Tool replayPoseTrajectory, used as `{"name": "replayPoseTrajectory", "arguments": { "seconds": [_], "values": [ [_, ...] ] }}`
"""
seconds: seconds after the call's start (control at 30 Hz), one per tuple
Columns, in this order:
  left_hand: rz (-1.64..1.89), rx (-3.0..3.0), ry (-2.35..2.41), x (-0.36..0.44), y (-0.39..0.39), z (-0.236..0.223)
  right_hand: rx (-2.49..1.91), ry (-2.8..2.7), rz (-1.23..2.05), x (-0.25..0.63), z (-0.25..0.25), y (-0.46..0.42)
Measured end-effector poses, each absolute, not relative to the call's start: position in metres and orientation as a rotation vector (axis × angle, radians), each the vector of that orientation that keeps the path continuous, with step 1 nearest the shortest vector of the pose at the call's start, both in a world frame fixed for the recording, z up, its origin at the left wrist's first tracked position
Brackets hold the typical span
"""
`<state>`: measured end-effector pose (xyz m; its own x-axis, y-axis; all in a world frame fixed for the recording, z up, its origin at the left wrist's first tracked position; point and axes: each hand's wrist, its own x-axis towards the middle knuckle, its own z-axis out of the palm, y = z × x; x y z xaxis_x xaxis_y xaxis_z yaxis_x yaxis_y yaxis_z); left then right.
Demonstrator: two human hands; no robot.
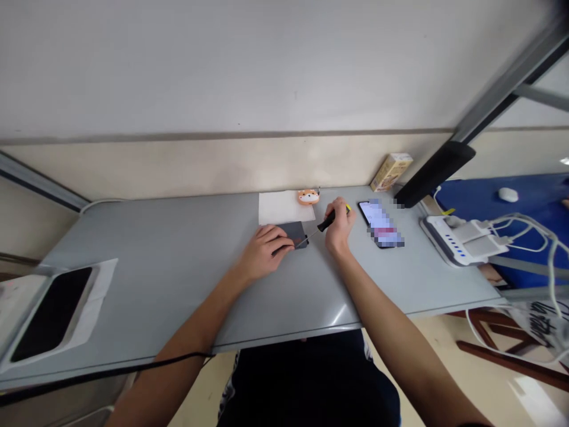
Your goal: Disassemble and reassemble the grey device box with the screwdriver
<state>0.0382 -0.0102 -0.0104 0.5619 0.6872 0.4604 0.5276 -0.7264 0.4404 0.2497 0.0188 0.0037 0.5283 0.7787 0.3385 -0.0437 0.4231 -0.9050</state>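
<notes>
My right hand (pixel 339 226) is wrapped round the black and yellow handle of a screwdriver (pixel 328 220). The thin metal shaft slants down to the left, and its tip is at the right part of a dark grey, flat, rectangular device (pixel 294 229) on the desk. My left hand (pixel 265 252) holds this device from the left, fingers curled over its top and near edge. Those fingers hide the device's left part, and the exact contact of the tip is too small to make out. Just behind lies a white sheet of paper (pixel 276 207) with an orange animal-face case (pixel 308 197) on it.
Right of my right hand lies a lit phone (pixel 380 224). A small carton (pixel 391 172), a black cylinder (pixel 435 173) and a white power strip (pixel 457 242) with cables stand further right. At the left, a black tablet-like device (pixel 53 313) rests on the grey desk (pixel 146 255).
</notes>
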Motion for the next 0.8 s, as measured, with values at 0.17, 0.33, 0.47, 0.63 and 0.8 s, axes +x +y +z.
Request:
{"name": "replayPoseTrajectory", "arguments": {
  "seconds": [0.17,0.33,0.47,0.63,0.8],
  "values": [
    [1.081,2.360,1.395,0.017,0.021,-0.011,-1.186,-0.596,0.722,0.259,-0.007,0.031],
    [0.947,2.324,1.532,0.008,0.067,-0.008,-1.204,-0.504,0.755,0.264,-0.009,0.033],
    [0.864,2.330,1.493,0.010,0.084,-0.009,-1.220,-0.465,0.772,0.264,-0.007,0.032],
    [0.891,2.346,1.442,0.006,0.067,-0.004,-1.217,-0.439,0.783,0.266,-0.010,0.032],
    [0.886,2.306,1.417,0.015,0.022,0.001,-1.210,-0.441,0.741,0.269,-0.006,0.031]
  ]
}}
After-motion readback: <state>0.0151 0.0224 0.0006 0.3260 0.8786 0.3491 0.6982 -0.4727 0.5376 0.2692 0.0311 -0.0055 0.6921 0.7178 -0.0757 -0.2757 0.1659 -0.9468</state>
